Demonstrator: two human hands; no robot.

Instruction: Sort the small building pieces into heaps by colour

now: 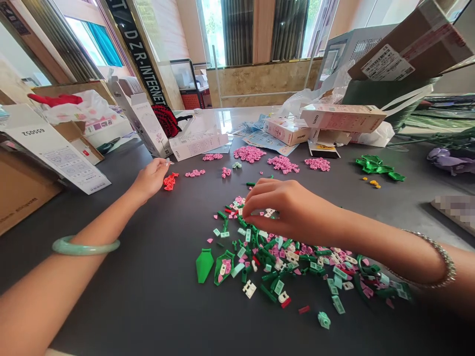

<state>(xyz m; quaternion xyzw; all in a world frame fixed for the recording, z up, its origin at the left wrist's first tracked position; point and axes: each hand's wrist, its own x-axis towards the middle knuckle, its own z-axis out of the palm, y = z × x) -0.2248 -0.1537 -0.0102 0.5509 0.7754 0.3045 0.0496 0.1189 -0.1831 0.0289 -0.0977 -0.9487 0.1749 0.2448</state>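
My left hand [151,177] is beside a small group of red plastic pieces [170,181] at the left of the table. Its fingertips are pinched together, and whatever they hold is too small to name. Over the loose heap of mixed building-toy pieces [267,257], my right hand [278,202] curves down with thumb and fingertips close together. What lies between those fingertips cannot be made out. Green, pink, white and pale mint bricks make up the heap. Two green leaf-shaped pieces [204,266] lie at its left edge, one with small pieces in it.
Sorted pink pieces [250,154] form several groups behind the heap. Green leaf pieces [378,166] and yellow bits [372,183] lie to the right. Boxes [67,153] stand at left; pink-white cartons [287,129] and instruction sheets [256,133] lie at the back.
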